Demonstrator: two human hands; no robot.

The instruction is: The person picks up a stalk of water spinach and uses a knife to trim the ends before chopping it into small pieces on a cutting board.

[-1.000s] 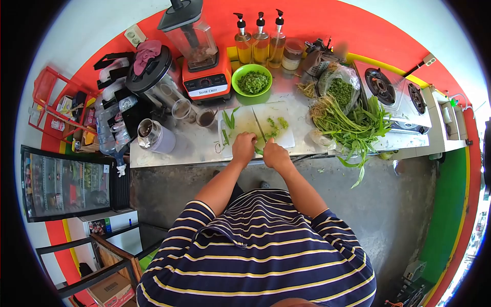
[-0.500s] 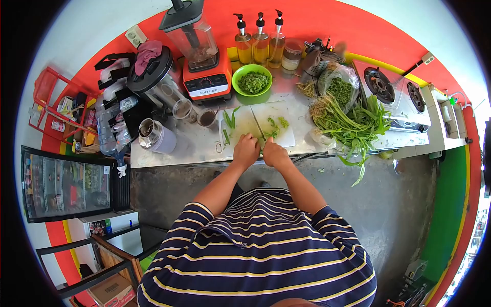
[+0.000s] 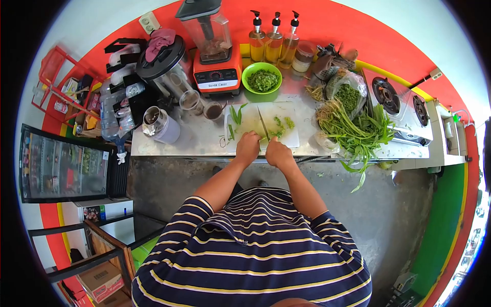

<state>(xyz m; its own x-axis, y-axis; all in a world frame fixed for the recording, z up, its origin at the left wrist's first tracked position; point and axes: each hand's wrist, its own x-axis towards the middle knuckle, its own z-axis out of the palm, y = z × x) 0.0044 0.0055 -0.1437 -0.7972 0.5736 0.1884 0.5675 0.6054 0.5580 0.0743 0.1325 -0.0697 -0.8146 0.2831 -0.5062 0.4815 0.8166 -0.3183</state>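
My right hand (image 3: 279,153) is closed around the handle of a kitchen knife (image 3: 263,123), whose blade points away from me over a white cutting board (image 3: 291,110). Beside it, my left hand (image 3: 248,147) has its fingers curled at the board's near edge, against green stalks that are mostly hidden under them. Chopped greens (image 3: 279,125) lie to the right of the blade. Longer leaf pieces (image 3: 236,114) rest on the board's left side. Behind the board stands a green bowl (image 3: 262,92) with chopped greens in it.
A bundle of leafy greens (image 3: 358,125) hangs over the counter's front edge at right, near a gas stove (image 3: 401,110). An orange blender (image 3: 217,77), several pump bottles (image 3: 273,43) and a cup of dark liquid (image 3: 213,111) stand behind and to the left.
The camera view has shifted slightly, so the counter sits a little further right and lower. Both hands stay at the board's near edge, with the knife still in my right hand.
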